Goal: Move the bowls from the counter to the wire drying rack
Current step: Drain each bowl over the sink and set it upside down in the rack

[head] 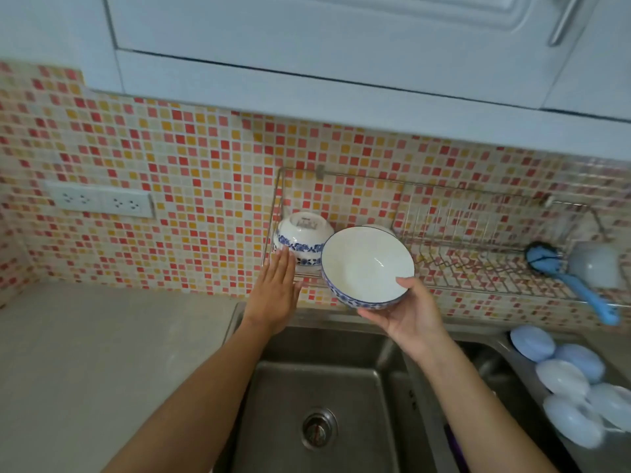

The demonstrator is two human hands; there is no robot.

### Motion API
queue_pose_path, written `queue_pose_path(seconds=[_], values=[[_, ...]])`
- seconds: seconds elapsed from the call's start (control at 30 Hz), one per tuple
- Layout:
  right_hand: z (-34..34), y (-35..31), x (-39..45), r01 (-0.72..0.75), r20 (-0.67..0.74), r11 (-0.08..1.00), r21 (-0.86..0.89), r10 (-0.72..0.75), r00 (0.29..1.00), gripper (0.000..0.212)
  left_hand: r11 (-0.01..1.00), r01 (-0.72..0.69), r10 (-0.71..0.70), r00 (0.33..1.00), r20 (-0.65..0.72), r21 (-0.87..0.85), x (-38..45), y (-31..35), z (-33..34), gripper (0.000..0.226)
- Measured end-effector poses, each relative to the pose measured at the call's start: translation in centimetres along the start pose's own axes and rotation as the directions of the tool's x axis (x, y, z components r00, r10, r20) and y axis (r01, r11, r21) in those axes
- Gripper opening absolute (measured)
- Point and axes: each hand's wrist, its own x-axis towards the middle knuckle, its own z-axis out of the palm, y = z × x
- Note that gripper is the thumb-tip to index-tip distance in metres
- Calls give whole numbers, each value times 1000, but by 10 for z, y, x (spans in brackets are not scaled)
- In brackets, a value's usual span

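Observation:
A white bowl with a blue flower band (367, 264) is tilted toward me, held by my right hand (409, 315), thumb on the rim and fingers under the base, just in front of the wire drying rack (478, 264). A second blue-and-white bowl (302, 238) lies upside down at the rack's left end. My left hand (276, 291) is flat with fingers together, its fingertips touching that overturned bowl's lower left side. The rim of something white shows behind the held bowl; I cannot tell what it is.
The rack hangs on the mosaic tile wall above a steel sink (321, 387). A blue brush (573, 278) and a white cup (594, 264) rest at the rack's right end. Several pale blue and white lids (566, 377) lie right of the sink. The beige counter (102, 363) is left.

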Motion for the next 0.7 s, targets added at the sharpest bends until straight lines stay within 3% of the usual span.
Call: queue_pose_path(seconds=[0.2,0.37,0.53,0.7], values=[[10,-37,27,70,31,996,47,-72,997,35,1000,5,-5,1000,17,-17,-1,0,-4,62],[32,-67,52,95,22,992,-81,-93,995,41,1000,-5,5,1000,24,-22,1,-2,-3,61],[50,-76,72,123,31,969,-216,-119,992,33,1000,-12,13,1000,24,-23,2,-3,-1,62],[56,-73,90,173,-14,951,-256,-183,983,35,1000,-8,9,999,32,-21,2,-4,1,65]])
